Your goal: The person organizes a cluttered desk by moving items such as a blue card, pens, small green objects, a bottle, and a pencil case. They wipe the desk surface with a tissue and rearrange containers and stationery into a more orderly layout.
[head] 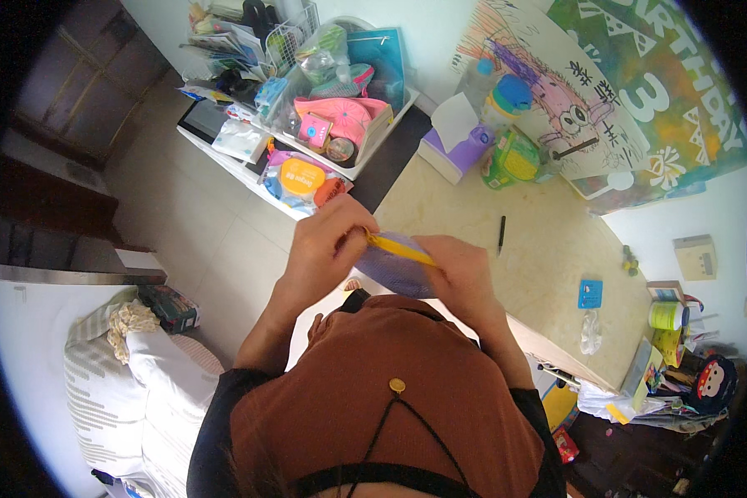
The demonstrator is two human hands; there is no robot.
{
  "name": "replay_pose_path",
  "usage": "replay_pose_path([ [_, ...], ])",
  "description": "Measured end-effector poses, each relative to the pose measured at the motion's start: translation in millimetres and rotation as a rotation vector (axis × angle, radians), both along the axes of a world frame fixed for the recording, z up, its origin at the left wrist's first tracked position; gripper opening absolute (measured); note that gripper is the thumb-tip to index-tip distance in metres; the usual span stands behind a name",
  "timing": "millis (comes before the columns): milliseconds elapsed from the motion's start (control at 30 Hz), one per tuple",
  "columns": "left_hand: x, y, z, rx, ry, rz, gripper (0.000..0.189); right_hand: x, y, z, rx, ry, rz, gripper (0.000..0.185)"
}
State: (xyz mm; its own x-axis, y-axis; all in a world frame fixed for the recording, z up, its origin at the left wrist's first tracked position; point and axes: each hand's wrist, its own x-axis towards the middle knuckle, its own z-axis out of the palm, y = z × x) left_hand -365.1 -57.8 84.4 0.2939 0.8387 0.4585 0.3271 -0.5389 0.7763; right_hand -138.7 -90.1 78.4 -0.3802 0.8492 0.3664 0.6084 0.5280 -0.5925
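Observation:
A small purple mesh pouch (393, 274) with a yellow zipper (404, 248) along its top spans the space between both hands, just off the table's near edge. My left hand (331, 246) pinches the left end of the zipper, and its fingertips hide whether it holds the pull tab. The pouch's right end is gripped by my right hand (464, 271), the thumb and fingers around the side. What the pouch contains cannot be seen. A black pen (502, 235) lies on the table (448, 208) to the right of the hands.
A white bin (373, 152) with a pink pouch (352, 118) stands beyond my left hand, behind a wipes packet (302, 177). Farther back are a purple tissue box (451, 149) and a green pack (512, 160). A blue card (590, 294) lies at right.

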Motion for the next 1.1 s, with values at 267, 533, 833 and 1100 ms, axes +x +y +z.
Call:
replay_pose_path([
  [267,-30,20,-41,-0.399,-0.429,-0.052,0.020,-8,66,40,0.146,-0.106,-0.075,0.026],
  [533,-62,5,-74,-0.381,-0.154,0.091,0.013,-17,250,81,0.501,-0.326,-0.411,0.015],
  [833,-94,-13,-84,-0.303,0.047,0.112,0.012,-35,363,-28,0.290,-0.532,-0.510,0.019],
  [1100,-110,-12,-85,-0.339,0.060,0.142,0.010,-30,399,-84,-0.077,-0.362,-0.496,0.034],
])
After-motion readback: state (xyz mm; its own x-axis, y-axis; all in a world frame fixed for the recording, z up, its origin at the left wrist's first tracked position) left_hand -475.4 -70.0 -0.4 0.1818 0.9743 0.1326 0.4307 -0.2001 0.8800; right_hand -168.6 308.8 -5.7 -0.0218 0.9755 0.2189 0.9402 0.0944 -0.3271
